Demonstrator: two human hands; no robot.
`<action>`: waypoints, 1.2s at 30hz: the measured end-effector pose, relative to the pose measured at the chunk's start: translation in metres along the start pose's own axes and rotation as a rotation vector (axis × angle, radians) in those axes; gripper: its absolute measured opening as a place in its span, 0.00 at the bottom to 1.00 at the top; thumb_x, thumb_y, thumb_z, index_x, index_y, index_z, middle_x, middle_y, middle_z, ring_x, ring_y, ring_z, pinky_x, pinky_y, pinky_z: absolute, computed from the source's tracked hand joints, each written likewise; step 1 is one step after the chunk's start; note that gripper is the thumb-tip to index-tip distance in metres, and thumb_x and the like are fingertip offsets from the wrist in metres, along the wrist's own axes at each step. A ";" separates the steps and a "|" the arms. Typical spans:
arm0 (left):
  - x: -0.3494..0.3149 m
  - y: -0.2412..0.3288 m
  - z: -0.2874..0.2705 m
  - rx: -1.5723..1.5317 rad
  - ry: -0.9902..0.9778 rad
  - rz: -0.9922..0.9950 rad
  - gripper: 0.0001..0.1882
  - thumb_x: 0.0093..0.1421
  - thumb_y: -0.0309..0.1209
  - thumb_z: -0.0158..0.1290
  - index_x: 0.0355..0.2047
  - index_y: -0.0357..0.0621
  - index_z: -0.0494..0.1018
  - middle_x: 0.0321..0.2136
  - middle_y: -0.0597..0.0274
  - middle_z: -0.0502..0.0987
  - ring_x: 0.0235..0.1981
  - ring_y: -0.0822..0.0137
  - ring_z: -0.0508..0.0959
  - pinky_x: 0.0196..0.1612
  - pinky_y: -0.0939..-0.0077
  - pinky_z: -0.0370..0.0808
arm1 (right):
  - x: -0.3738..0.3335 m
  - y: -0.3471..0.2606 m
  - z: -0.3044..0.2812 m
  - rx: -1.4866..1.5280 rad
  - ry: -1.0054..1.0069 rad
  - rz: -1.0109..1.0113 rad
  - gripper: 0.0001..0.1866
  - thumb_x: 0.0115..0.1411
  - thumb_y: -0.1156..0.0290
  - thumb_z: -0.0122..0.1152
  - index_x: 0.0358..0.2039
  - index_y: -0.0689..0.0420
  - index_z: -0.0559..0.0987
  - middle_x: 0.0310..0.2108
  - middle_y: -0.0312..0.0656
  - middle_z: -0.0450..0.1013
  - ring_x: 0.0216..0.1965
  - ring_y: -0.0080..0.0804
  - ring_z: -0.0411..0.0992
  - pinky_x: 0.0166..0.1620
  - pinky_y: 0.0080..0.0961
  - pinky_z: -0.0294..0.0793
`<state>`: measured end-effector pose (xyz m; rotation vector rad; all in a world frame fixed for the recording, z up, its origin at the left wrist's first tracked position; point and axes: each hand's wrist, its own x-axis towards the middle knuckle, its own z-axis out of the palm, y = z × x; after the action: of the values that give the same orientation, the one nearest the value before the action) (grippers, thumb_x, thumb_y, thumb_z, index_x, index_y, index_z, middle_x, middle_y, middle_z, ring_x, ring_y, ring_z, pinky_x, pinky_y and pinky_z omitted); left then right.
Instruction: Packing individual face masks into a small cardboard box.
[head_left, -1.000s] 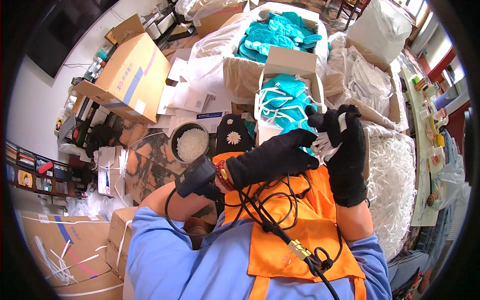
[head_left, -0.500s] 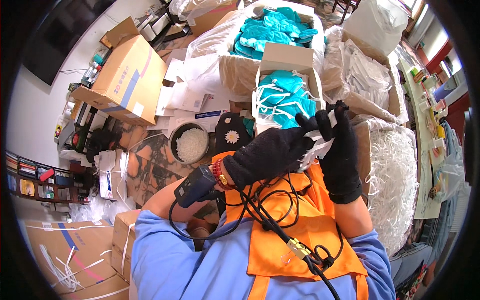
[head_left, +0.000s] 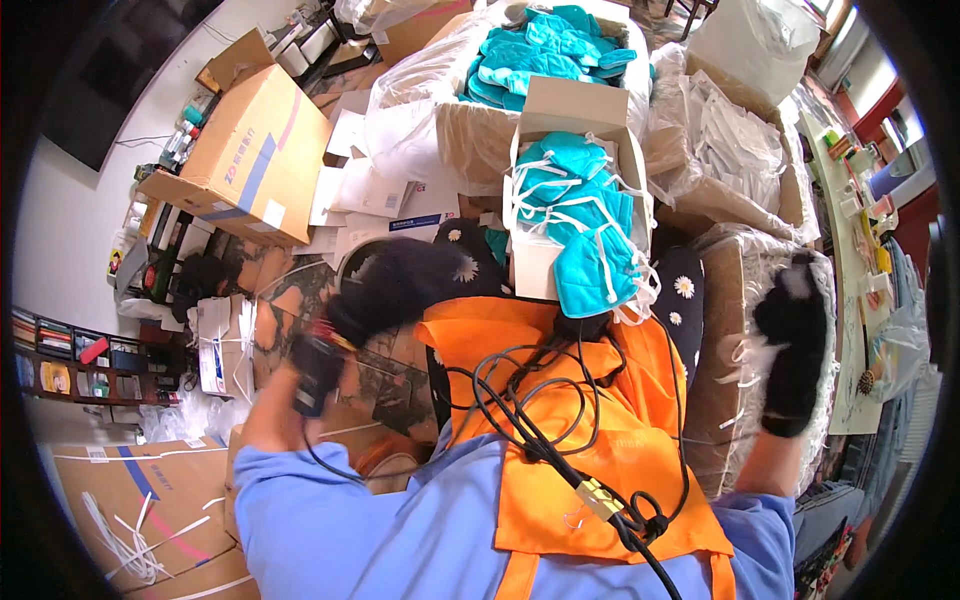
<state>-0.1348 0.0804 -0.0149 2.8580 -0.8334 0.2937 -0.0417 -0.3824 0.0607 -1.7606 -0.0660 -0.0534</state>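
My left hand [head_left: 392, 287], in a black glove, is over the bowl [head_left: 352, 262] on the floor at the left and hides most of it. Motion smears its fingers. Out to the right, my black-gloved right hand [head_left: 793, 350] hangs above a carton of white elastic straps [head_left: 745, 400]; its fingers are blurred too. Between my knees stands a small white box [head_left: 535, 272] with its lid up, holding several teal face masks [head_left: 565, 200] with white straps. One teal mask [head_left: 597, 270] lies over the box's near edge, its straps trailing on the right.
Behind the box is a plastic-lined carton [head_left: 470, 150] heaped with teal masks [head_left: 550, 55]. To its right, another lined carton [head_left: 790, 215] holds flat white pieces. A tall brown carton [head_left: 245, 150] stands at the left. Dark cables [head_left: 530, 420] hang across my orange apron [head_left: 600, 470].
My hands were together at the box's right side with white straps between them. They have parted, left toward the bowl, right toward the straps; a mask now lies at the box's near edge.
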 end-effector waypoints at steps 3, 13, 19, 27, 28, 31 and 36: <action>-0.082 -0.081 -0.008 0.144 -0.103 -0.421 0.14 0.51 0.27 0.53 0.40 0.41 0.75 0.36 0.49 0.76 0.39 0.51 0.76 0.44 0.60 0.73 | 0.026 0.033 -0.090 0.293 0.163 -0.218 0.25 0.63 0.72 0.51 0.61 0.56 0.63 0.31 0.33 0.67 0.24 0.17 0.61 0.26 0.16 0.63; -0.123 -0.111 0.070 -0.098 -0.288 -1.017 0.19 0.55 0.31 0.53 0.47 0.41 0.72 0.44 0.51 0.76 0.48 0.51 0.74 0.50 0.60 0.71 | 0.068 0.103 -0.253 -1.668 0.358 -0.826 0.20 0.64 0.77 0.45 0.56 0.54 0.72 0.53 0.46 0.68 0.52 0.32 0.69 0.55 0.23 0.67; -0.136 -0.122 0.115 -0.025 -0.077 -1.154 0.32 0.49 0.36 0.61 0.53 0.40 0.66 0.48 0.44 0.72 0.50 0.49 0.73 0.51 0.61 0.71 | 0.065 0.123 -0.309 -1.694 0.346 -0.327 0.14 0.60 0.67 0.56 0.44 0.57 0.76 0.41 0.50 0.71 0.46 0.44 0.70 0.49 0.35 0.69; 0.039 -0.032 0.017 -0.185 0.107 -0.770 0.16 0.56 0.44 0.54 0.30 0.44 0.76 0.26 0.49 0.77 0.32 0.50 0.78 0.36 0.60 0.74 | 0.042 0.115 -0.269 -1.885 0.344 -0.407 0.15 0.47 0.64 0.67 0.31 0.59 0.75 0.29 0.48 0.72 0.35 0.49 0.72 0.37 0.39 0.71; 0.059 -0.020 0.015 -0.212 0.147 -0.680 0.15 0.56 0.44 0.56 0.29 0.43 0.76 0.23 0.51 0.76 0.28 0.52 0.77 0.33 0.64 0.73 | 0.044 0.112 -0.263 -1.813 0.401 -0.547 0.13 0.48 0.66 0.66 0.31 0.58 0.75 0.29 0.49 0.72 0.36 0.48 0.72 0.37 0.38 0.71; 0.109 0.023 0.004 -0.423 0.133 -0.538 0.16 0.54 0.43 0.60 0.31 0.43 0.76 0.25 0.55 0.77 0.28 0.57 0.78 0.34 0.68 0.73 | 0.045 0.100 -0.227 -1.767 0.370 -0.549 0.12 0.48 0.70 0.64 0.33 0.57 0.75 0.33 0.48 0.74 0.38 0.47 0.73 0.40 0.36 0.71; 0.152 0.061 0.022 -0.602 -0.029 -0.436 0.32 0.47 0.47 0.65 0.47 0.40 0.71 0.35 0.54 0.78 0.38 0.59 0.79 0.43 0.68 0.74 | 0.057 0.078 -0.118 -1.538 0.254 -0.383 0.10 0.50 0.68 0.66 0.31 0.58 0.76 0.34 0.45 0.74 0.38 0.45 0.73 0.42 0.32 0.72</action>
<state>-0.0391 -0.0529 0.0035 2.3799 -0.2207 -0.0515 0.0212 -0.5126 0.0112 -3.2223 -0.2124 -0.7769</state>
